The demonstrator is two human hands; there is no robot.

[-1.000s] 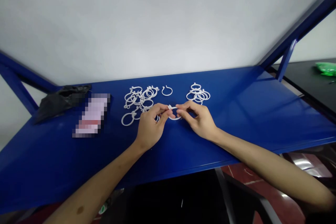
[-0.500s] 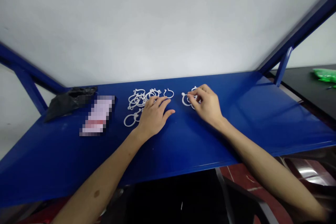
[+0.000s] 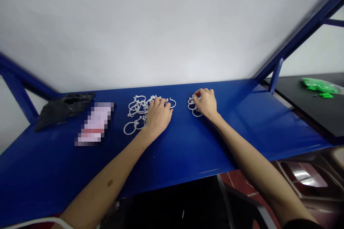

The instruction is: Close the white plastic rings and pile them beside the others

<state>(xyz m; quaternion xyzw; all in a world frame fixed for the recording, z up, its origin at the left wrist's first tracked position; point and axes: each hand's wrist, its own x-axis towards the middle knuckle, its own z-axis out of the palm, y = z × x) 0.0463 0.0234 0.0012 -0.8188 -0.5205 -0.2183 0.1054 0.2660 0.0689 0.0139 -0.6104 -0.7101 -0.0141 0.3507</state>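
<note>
White plastic curtain rings (image 3: 138,105) with small eyelets lie in a loose, overlapping pile left of centre. My left hand (image 3: 159,116) rests palm down over the right side of this pile, fingers apart and fingertips by the rings, hiding some of them. One ring (image 3: 173,102) shows just past its fingertips. To the right is a smaller group of the same rings (image 3: 197,113). There my right hand (image 3: 206,103) has thumb and fingers pinched on a curtain ring, which is partly covered by the fingers.
A phone with a blurred screen (image 3: 96,120) lies left of the pile, near a black plastic bag (image 3: 64,109). The blue table (image 3: 172,154) meets a pale wall behind. Blue braces (image 3: 275,75) rise at both sides. A green packet (image 3: 319,86) sits on a black table at right.
My right hand has lowered its pinched ring onto the small group. My left hand's fingers have drawn closer to the pile, with the thumb pulled in. The view has shifted slightly.
</note>
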